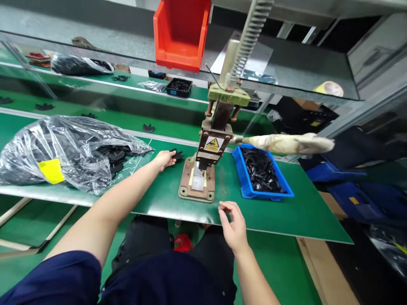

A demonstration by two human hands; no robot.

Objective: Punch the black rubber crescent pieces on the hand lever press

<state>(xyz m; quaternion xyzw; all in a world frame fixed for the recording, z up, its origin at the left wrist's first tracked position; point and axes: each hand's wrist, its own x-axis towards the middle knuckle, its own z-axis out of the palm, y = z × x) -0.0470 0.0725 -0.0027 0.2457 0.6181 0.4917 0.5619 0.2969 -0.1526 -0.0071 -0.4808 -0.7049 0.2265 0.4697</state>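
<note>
My left hand (164, 159) is closed on a flat black plastic part (177, 156), held just left of the hand press (213, 146). The press has a warning label, a coil spring on top and a cloth-wrapped lever (286, 143) out to the right. At its base, a pale block (198, 180) sits under the ram. My right hand (233, 224) hovers over the table's front edge, right of the press base. Its thumb and forefinger come together at the tips; anything between them is too small to make out.
A clear plastic bag (76, 169) of black curved parts lies at left. A blue bin (244, 182) of small black parts stands right of the press. Overhead, an orange bin (178, 61) sits on a shelf. Behind the table, a green belt (121, 99) carries several black parts.
</note>
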